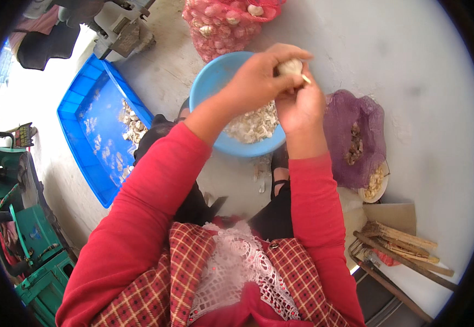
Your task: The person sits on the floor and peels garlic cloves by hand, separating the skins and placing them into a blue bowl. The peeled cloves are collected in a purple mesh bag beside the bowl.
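Note:
A whitish garlic bulb [289, 67] is held between the thumb and fingers of my left hand [257, 77]. My right hand [302, 108] is up against the bulb from the right side, its fingers partly hidden behind the left. A small pale sliver [306, 79] sticks out between the two hands at the bulb's lower edge. Both hands are raised over the right rim of a light blue plastic basin [245, 150]. Inside the basin lies a heap of garlic skins and stem pieces [253, 126], partly covered by my left forearm.
A red mesh sack of garlic bulbs [224, 28] stands beyond the basin. To the left is a blue plastic crate [94, 102] with several bulbs [134, 126]. On the right lie a purple mesh bag [343, 122], a bowl of peeled cloves [376, 184] and wooden sticks [404, 245].

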### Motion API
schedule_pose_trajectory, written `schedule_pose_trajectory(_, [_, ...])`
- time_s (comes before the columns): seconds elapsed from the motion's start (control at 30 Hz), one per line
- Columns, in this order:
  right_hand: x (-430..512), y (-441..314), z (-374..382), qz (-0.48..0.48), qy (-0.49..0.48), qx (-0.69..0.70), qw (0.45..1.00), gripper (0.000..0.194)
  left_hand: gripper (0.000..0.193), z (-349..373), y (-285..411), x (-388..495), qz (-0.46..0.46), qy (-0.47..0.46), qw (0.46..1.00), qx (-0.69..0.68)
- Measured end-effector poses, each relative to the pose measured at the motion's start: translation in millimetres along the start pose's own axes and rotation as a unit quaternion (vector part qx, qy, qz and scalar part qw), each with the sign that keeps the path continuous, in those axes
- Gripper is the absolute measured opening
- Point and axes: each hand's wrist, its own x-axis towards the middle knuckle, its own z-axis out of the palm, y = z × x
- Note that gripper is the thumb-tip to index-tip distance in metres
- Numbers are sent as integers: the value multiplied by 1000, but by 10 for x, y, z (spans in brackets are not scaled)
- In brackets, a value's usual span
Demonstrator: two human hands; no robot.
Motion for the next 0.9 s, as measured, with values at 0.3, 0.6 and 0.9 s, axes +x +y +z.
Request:
schedule_pose_trajectory(0.3, [-153,136,96,-27,-54,-111,992,31,13,0,103,-97,-98,126,971,-181])
schedule_pose_trajectory(0.6, [-239,205,49,-58,-33,-160,985,29,30,-27,116,-220,-122,55,955,-266])
schedule_pose_trajectory(0.9, [-180,100,-84,-51,29,-99,993,28,33,20,150,-191,-115,4,993,-17])
